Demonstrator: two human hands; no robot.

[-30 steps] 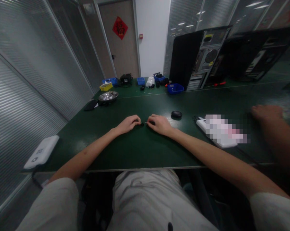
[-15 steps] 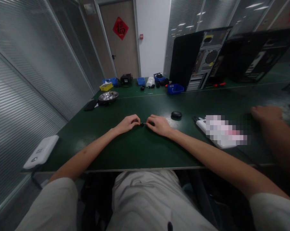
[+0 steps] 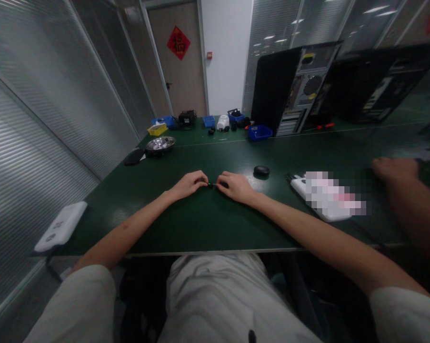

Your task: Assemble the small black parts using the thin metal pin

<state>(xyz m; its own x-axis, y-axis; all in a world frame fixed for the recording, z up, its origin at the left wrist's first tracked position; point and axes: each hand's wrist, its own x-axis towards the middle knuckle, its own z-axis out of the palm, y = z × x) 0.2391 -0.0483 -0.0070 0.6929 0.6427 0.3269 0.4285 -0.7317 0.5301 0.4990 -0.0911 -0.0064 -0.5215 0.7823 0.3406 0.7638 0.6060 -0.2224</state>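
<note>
Both hands meet over the green tabletop (image 3: 200,224), in front of my body. My left hand (image 3: 190,184) pinches a small dark part (image 3: 210,185) between thumb and fingertips. My right hand (image 3: 235,186) is closed in a pinch around a thin, light-coloured shaft (image 3: 215,185) that points left at the dark part and looks to touch it. Something black shows beneath the right fingers; its kind is too small to make out. A black computer mouse (image 3: 261,170) lies just beyond my right hand.
A white device (image 3: 325,205), partly blurred out, lies at right near another person's arm (image 3: 396,174). Another white device (image 3: 62,226) sits at the left edge. Behind are a metal bowl (image 3: 160,143), a blue bin (image 3: 259,132) and a computer tower (image 3: 293,90).
Both hands keep almost the same place and the same pinch. At far right, the other person's arm is nearly unchanged.
</note>
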